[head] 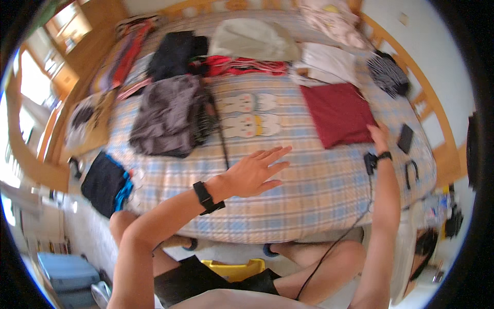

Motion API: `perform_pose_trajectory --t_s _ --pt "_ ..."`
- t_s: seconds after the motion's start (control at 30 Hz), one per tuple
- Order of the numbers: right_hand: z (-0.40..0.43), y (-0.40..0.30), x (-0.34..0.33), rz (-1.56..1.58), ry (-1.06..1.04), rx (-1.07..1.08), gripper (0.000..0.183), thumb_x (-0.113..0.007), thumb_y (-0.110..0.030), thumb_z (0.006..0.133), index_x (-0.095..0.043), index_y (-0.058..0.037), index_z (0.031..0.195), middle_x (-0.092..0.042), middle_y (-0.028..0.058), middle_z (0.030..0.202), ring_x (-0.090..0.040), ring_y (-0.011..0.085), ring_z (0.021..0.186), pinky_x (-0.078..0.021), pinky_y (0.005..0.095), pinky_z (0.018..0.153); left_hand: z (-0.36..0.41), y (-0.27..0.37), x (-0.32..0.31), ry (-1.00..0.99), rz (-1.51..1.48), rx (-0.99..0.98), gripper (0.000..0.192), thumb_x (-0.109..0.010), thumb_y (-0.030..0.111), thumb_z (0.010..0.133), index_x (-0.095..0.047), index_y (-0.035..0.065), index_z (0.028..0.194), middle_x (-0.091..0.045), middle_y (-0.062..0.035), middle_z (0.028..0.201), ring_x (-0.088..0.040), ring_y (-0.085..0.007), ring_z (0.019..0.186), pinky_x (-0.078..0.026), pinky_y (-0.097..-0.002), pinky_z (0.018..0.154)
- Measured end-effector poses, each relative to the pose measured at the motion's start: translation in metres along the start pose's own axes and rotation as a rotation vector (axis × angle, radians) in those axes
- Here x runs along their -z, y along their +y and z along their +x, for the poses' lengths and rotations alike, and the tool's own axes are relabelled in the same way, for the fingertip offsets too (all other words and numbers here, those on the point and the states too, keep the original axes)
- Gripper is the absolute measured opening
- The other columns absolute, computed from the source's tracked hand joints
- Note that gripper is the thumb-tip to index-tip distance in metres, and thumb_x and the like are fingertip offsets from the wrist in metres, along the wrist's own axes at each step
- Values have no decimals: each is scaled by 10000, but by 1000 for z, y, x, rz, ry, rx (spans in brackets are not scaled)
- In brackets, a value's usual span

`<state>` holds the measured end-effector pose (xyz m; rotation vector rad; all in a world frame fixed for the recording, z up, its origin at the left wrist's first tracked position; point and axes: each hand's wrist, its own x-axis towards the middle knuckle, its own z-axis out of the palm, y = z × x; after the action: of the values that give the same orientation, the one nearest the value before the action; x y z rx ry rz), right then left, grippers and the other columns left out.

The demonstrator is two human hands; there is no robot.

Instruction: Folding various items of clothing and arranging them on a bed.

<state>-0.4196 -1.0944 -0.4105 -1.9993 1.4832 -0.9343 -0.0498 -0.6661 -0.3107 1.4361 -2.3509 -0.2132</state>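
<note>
Above the plaid bedsheet (pixel 308 193) my left hand (pixel 254 174) is held with its fingers spread and nothing in it. My right hand (pixel 379 138) touches the near right corner of a folded dark red cloth (pixel 339 116); whether the fingers grip it cannot be told. Two cartoon rabbit figures (pixel 243 125) lie between the red cloth and a grey garment (pixel 166 116) on the left. Behind the red cloth is a folded white garment (pixel 328 61). A dark strap (pixel 220 135) runs beside the grey garment towards my left hand.
A black phone-like object (pixel 405 138) lies right of my right wrist. A black cable (pixel 332 247) hangs from that wrist across my leg. Black and blue cloth (pixel 104 185) lies near left. A yellow container (pixel 235 270) stands below the bed, whose wooden rail (pixel 436 116) bounds the right.
</note>
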Motion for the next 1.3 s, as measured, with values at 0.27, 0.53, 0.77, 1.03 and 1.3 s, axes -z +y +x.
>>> perform_pose_trajectory --t_s 0.27,0.53,0.77,1.03,1.3 --pt "-31 -105 -16 -729 94 398 734 -517 -567 1028 -392 -91 1572 -342 199 1628 -347 401 1479 -344 569 1159 -225 -7 147 194 184 555 370 -616 332 1009 -620 37 1232 -556 -177 1403 -616 -390 1175 -520 -474 987" --pt "-121 -185 -65 -730 -438 278 705 -622 -361 995 -355 -82 1585 -342 234 1625 -332 400 1492 -274 488 1225 -465 -35 207 486 375 1065 384 -688 290 953 -624 20 1219 -652 -189 1187 -695 -364 1011 -549 -444 878" --pt "-199 -251 -116 -327 -484 530 663 -708 -60 886 -441 -43 1492 -470 229 1514 -449 392 1400 -366 427 1174 -602 -103 162 546 442 1609 442 -674 323 933 -609 3 1232 -611 -254 1281 -582 -442 1206 -491 -499 1008" --pt "-291 -283 -152 -375 -561 707 583 -691 -193 938 -487 -59 1468 -448 192 1566 -421 384 1442 -336 446 1188 -639 -169 192 474 316 1627 569 -702 353 896 -584 45 1359 -652 -220 1301 -600 -414 1240 -497 -490 1028" --pt "-298 -290 -148 -324 -602 663 555 -643 -210 986 -467 -55 1489 -396 175 1610 -365 376 1482 -304 464 1214 -604 -150 211 321 539 1476 338 -770 244 799 -735 44 1069 -668 -163 1166 -647 -363 1133 -528 -497 947"
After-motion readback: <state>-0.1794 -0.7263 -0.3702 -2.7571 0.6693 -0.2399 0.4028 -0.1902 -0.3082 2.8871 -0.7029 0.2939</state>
